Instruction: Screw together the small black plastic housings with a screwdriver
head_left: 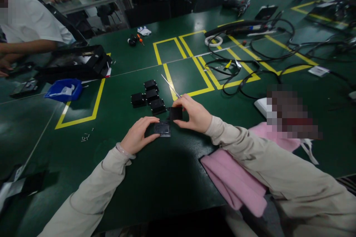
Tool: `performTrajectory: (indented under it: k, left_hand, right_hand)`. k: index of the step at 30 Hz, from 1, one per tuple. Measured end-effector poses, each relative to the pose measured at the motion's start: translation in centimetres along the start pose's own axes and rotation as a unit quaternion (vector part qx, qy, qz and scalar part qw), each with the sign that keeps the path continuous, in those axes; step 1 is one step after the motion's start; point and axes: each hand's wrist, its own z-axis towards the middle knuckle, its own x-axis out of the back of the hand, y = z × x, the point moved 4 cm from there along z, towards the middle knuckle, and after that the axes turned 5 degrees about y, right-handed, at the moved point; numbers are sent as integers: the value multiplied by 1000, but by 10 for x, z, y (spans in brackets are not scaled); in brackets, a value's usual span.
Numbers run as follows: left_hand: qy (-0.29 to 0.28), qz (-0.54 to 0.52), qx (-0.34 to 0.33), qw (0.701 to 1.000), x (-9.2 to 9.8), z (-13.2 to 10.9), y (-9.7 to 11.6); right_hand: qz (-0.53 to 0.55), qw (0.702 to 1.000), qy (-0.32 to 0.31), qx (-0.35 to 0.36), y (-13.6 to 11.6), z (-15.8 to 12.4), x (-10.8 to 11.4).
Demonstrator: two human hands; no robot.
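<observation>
My left hand (138, 134) rests on the green table (155, 177), its thumb and fingers pinching a flat black square part (162, 129) that lies on the surface. My right hand (193, 113) is closed on a small black square piece (176, 113) held just above and right of that part, and also grips a thin metal screwdriver (170, 86) whose shaft points up and to the left. Several black box-shaped parts (150, 97) are grouped just beyond both hands.
A pink cloth (236, 177) lies under my right forearm. A blue tray (63, 89) and a black case (78, 62) stand at the left, loose screws (86, 137) near them. Tangled black cables (250, 63) cover the right. Another person's arm (30, 46) rests at far left.
</observation>
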Motion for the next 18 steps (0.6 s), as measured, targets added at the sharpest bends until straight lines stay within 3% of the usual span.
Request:
performTrajectory:
  k: [18]
  left_hand:
    - [-27, -6, 15, 999, -4, -1, -5]
  right_hand:
    - [8, 1000, -9, -15, 2, 0, -1]
